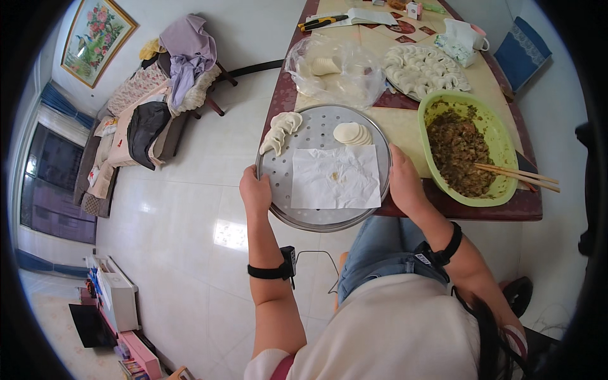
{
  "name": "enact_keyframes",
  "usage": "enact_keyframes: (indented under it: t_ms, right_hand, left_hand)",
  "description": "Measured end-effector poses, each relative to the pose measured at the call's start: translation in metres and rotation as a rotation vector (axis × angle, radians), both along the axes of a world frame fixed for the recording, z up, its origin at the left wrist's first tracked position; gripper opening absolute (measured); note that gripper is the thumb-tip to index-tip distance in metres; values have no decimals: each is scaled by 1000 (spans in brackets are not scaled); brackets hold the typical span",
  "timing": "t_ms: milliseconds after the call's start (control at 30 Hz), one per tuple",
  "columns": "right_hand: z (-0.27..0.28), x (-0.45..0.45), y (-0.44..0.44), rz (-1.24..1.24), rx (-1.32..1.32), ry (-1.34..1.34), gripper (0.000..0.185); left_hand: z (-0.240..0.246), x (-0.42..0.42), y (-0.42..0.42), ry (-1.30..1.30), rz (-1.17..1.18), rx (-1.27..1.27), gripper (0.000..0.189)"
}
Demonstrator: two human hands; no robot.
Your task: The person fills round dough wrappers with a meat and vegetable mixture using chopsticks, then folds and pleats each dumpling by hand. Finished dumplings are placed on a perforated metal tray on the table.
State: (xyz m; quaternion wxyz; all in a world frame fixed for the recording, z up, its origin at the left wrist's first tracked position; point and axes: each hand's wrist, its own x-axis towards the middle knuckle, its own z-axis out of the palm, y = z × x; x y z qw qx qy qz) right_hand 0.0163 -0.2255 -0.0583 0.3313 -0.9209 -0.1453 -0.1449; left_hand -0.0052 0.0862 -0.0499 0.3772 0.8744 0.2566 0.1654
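Note:
Both hands grip the rim of a round perforated metal steamer tray (280, 190), whose near part overhangs the table edge. My left hand (255, 190) has the left rim, thumb on top; my right hand (406, 183) clasps the right rim. Several folded dumplings (281, 132) sit at the tray's upper left. A small fanned stack of round dumpling wrappers (352, 134) lies at its upper right. Nearer me, a creased white paper sheet (335, 178) with a small brownish spot covers part of the tray. Beside my right hand stands a green plastic basin (504, 142) of minced filling (458, 147), with chopsticks (522, 175) resting in it.
Behind the tray lies a clear plastic bag (351, 61) of wrappers. A plate crowded with dumplings (425, 71), a tissue pack (456, 42) and a mug (480, 40) stand farther right. An open notebook (368, 16) and a yellow-black tool (325, 21) lie at the far end.

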Motion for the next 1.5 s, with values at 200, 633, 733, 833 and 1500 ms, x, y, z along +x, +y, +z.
enact_keyframes:
  t_ms: [200,633,733,833,1500]
  right_hand:
    - [0,9,-11,139,-80,-101,33]
    - [11,-4,-6,360,-174,-141,28]
    - [10,-4,-1,404,-151,-168,27]
    - [10,-3,1,411,-184,-224,25]
    - [1,-3,0,454,-230,-278,14]
  left_hand:
    - [2,-16,-16,16,-8,389,29]
    - [30,-26,-17,107,-546,371,23]
    - [38,31,-6,-199,-436,90,30]
    - [42,84,-7,-185,-550,295,42]
    - [36,78,-46,7,-604,633,37]
